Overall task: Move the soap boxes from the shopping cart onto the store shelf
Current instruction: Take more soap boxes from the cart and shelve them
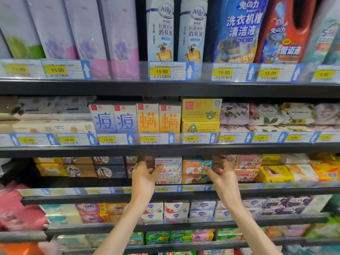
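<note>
Both my hands reach into the third shelf, where Goat Soap boxes are stacked. My left hand holds a dark brown soap box between fingers and thumb, just left of the white Goat Soap boxes. My right hand holds a brown-red soap box the same way, just right of the orange Goat Soap boxes. Both held boxes sit at the shelf's front row, partly hidden by my fingers. The shopping cart is out of view.
Pink Goat Soap boxes and yellow soap packs fill the shelf to the right. Tan and dark boxes lie to the left. The upper shelf's edge hangs just above my fingers. Lower shelves hold more soap.
</note>
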{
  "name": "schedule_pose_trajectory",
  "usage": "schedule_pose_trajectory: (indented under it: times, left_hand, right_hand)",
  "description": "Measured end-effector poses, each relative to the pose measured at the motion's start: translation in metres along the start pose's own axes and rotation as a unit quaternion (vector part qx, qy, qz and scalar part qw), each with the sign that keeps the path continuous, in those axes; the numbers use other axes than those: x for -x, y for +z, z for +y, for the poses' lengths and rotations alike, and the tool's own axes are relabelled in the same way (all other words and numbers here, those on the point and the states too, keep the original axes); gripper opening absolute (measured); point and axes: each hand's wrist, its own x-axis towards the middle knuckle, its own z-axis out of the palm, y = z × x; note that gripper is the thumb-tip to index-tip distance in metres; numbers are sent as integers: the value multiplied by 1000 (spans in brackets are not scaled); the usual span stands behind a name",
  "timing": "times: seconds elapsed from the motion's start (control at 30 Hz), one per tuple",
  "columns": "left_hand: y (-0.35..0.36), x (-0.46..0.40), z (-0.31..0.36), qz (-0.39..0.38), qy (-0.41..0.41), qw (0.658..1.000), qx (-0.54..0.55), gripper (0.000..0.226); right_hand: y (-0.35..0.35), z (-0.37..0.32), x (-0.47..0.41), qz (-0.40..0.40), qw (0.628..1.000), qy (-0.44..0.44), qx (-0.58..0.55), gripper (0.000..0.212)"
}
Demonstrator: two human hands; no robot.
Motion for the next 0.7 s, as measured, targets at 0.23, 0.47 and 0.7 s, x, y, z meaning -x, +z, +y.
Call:
schedule_pose_trajectory:
  times: [0.23,0.47,0.7]
  left_hand:
    - [1,-2,-5,-3,13,1000,2,32]
    - [1,-3,-9,-12,21,1000,15,32]
    - [3,-2,-10,-9,44,999,3,24]
  right_hand:
    - [14,-5,5,68,995,-37,56,32]
    - [26,-6,9,97,993,-55,48,25]
    - [33,-5,10,124,988,-57,66,19]
